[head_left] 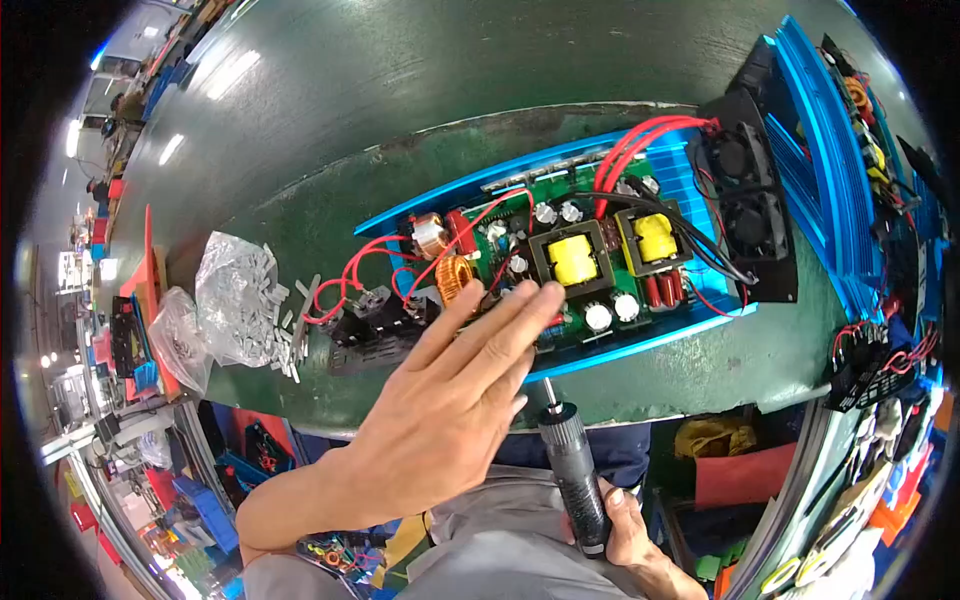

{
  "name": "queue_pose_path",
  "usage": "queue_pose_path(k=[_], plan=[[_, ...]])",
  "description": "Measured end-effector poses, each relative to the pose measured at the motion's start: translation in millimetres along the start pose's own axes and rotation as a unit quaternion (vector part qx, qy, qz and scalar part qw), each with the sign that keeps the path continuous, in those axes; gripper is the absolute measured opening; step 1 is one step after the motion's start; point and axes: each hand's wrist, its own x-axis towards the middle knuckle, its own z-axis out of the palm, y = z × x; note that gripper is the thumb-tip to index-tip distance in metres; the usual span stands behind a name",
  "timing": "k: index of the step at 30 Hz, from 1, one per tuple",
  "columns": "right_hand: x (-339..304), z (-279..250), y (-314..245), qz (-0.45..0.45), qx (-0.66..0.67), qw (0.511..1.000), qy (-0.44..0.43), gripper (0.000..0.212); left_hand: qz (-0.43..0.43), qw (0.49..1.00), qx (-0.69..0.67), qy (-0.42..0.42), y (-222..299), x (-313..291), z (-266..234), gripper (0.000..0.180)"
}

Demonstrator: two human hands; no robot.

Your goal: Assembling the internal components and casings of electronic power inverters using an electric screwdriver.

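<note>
My left hand (pixel 450 400) reaches over the near left edge of a blue metal housing (pixel 640 345) with its fingers stretched out. The fingertips lie over the green circuit board (pixel 480 265) inside; whether they touch it I cannot tell. The thumb is partly hidden. On the board sit yellow-wound transformers (pixel 574 260), a copper coil (pixel 455 277) and capacitors. My right hand (pixel 628 530) is closed round the lower part of a black electric screwdriver (pixel 575 475). Its bit points up toward the housing's near edge, in front of the bench edge.
A black fan panel (pixel 745 200) stands at the housing's right end, a black end plate (pixel 375 330) at its left, both wired. Small grey pieces spill from a clear plastic bag (pixel 232 290) at left. More blue housings (pixel 825 170) are stacked at right on the green bench (pixel 300 215).
</note>
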Motion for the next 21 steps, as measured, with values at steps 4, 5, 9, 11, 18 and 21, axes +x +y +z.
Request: queue_pose_path(k=[4, 5, 9, 11, 18, 21], plan=[[1, -12, 8, 0.090, 0.195, 0.971, -0.106, 0.100, 0.051, 0.997, 0.005, 0.059, -12, -2, 17, 0.048], [-2, -12, 4, 0.119, 0.258, 0.952, -0.117, 0.101, 0.048, 0.995, -0.006, 0.086, -9, 2, 17, 0.035], [-9, -15, 13, 0.003, 0.135, 0.991, 0.018, 0.096, 0.058, 0.977, 0.004, 0.205, -13, -5, 13, 0.016], [-12, -23, 46, -0.015, 0.152, 0.975, 0.163, 0.079, -0.020, 0.953, 0.058, 0.297, -36, -35, -8, 0.013], [-14, -18, 45, -0.087, 0.024, 0.977, 0.192, 0.081, -0.187, 0.950, 0.044, 0.248, -172, -125, -20, 0.023], [-11, -25, 62, -0.091, -0.007, 0.982, 0.165, 0.079, -0.144, 0.965, 0.027, 0.219, -192, -127, -18, 0.017]])
